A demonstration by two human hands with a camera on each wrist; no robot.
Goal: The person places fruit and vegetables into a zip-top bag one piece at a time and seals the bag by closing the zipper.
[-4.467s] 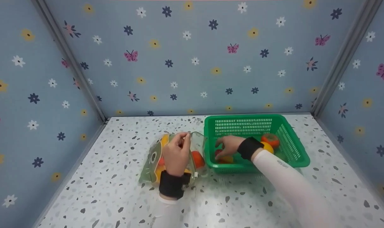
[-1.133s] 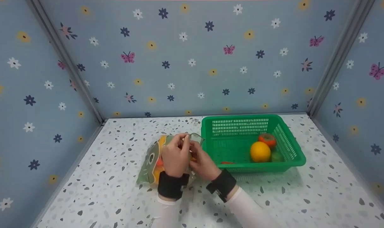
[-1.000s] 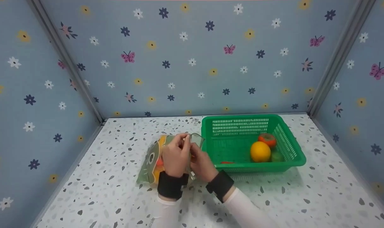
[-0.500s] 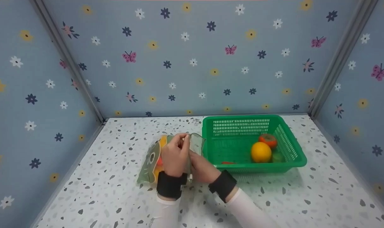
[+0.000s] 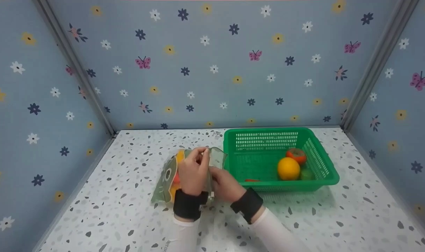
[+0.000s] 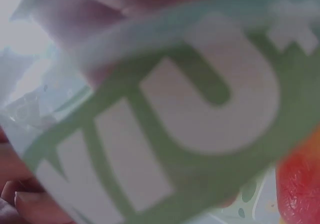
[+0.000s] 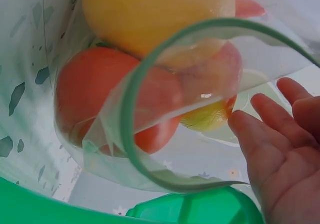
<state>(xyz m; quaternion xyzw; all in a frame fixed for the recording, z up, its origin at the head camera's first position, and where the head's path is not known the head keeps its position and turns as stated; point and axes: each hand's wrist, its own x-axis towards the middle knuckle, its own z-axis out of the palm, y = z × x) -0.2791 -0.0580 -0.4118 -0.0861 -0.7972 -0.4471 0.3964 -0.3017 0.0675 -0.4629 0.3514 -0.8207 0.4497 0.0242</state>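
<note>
In the head view a clear plastic bag (image 5: 163, 187) with a green printed front stands on the table, left of a green basket (image 5: 268, 130). My left hand (image 5: 194, 173) pinches the bag's upper edge between thumb and fingers. White letters on green film fill the left wrist view. Beside the bag's mouth is my right hand (image 5: 228, 185); its fingertips are hidden there. The right wrist view shows those fingers (image 7: 272, 129) loosely extended, holding nothing, close to a red-and-yellow fruit (image 7: 207, 116). A red-orange round fruit (image 7: 95, 94) and a large yellow-orange fruit (image 7: 155, 14) lie inside too.
Inside the basket are an orange (image 5: 288, 168), a persimmon (image 5: 296, 154), a green fruit (image 5: 307, 174) and a small red piece (image 5: 252, 180) partly behind the front rim. Flower-patterned panels (image 5: 219, 80) enclose the speckled table (image 5: 128, 196) at the back and sides.
My right hand has moved from the basket to the bag's mouth. The red-and-yellow fruit it reached for has left the basket. My left hand has kept its pinch on the bag.
</note>
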